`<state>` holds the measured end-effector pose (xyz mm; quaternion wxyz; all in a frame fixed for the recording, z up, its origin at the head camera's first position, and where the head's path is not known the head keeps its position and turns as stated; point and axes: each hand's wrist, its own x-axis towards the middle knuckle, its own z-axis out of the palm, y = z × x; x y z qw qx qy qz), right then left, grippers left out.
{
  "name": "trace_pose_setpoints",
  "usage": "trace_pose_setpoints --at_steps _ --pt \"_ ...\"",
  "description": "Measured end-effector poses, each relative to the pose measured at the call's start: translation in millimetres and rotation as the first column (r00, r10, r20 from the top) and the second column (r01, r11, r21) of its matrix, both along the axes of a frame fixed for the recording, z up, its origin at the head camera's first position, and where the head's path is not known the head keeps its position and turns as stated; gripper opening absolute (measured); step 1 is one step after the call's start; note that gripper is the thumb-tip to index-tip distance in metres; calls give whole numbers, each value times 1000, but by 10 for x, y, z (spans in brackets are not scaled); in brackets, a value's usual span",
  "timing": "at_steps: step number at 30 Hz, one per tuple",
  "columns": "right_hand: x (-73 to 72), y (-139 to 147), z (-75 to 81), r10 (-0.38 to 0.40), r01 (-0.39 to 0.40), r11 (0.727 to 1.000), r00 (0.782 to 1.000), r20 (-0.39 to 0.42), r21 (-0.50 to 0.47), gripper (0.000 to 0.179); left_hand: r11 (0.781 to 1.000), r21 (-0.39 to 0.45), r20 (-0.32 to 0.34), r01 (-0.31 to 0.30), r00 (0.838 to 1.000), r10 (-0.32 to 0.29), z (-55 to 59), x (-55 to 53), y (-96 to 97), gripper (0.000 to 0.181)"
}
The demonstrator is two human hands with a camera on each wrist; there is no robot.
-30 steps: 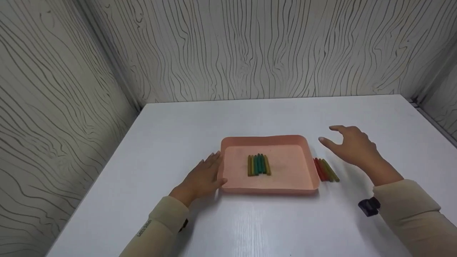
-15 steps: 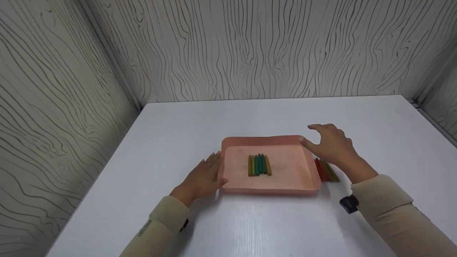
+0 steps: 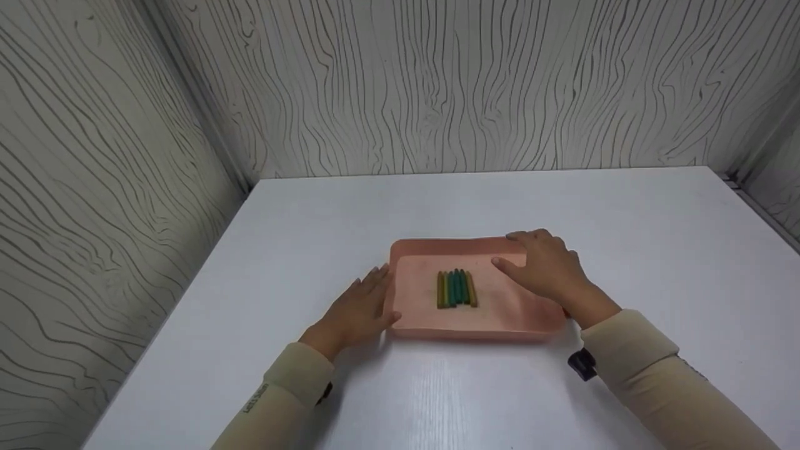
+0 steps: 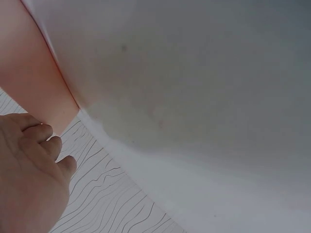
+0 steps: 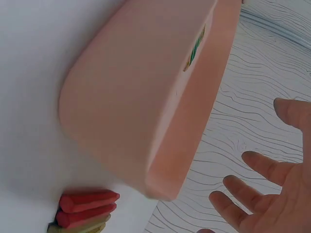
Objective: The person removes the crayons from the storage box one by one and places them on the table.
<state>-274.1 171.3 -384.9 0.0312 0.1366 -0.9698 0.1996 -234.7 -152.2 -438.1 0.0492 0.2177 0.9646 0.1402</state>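
Observation:
A shallow pink tray sits on the white table. Inside it lies a row of several crayons, green and yellow-brown, side by side. My left hand rests against the tray's left wall with straight fingers, the thumb over the rim. Above the tray's right part hovers my right hand, fingers spread and thumb apart, holding nothing. Just outside the tray's right wall, red crayons and an olive one lie on the table in the right wrist view; the right hand and tray mostly hide them in the head view.
The white tabletop extends around the tray. Wood-grain patterned panels stand behind it and along the left side. A black wrist strap piece shows below the right sleeve.
My right hand has moved left and slightly down, from beyond the loose crayons on the right to over the tray. The left hand, tray and crayons inside stay put.

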Motion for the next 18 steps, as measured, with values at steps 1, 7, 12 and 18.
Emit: trace_pose_setpoints --at_steps 1,7,12,18 --pt "0 -18 -20 4 -4 1000 1000 2 -3 68 1000 6 2 2 1000 -2 4 4 0 74" --pt "-8 -117 -116 11 -11 1000 999 32 -20 67 1000 20 12 4 1000 -4 13 10 2 74" --pt "-35 -188 -197 21 -20 1000 998 63 -17 66 1000 7 8 -2 1000 2 3 4 8 74" --pt "-54 -264 -271 46 -44 999 993 106 -14 63 1000 -2 1 -2 1000 2 -16 -4 0 74"
